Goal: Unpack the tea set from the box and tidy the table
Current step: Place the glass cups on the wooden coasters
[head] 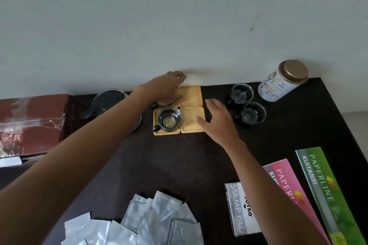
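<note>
**Along the back edge of the surface: cups going onto wooden coasters**

At the left edge of the dark surface (179,157) sits the red-brown box (31,125), with a glass teapot (111,103) just right of it. The left hand (165,87) closes down over a glass cup (165,101) on the rear-left of four touching coasters (191,96). Another cup (169,119) rests on the front-left coaster. The right hand (217,119) lies open, fingers spread, on the front-right coaster. Two more cups (242,92) stand near a tin (282,81) at the back-right corner.
</note>
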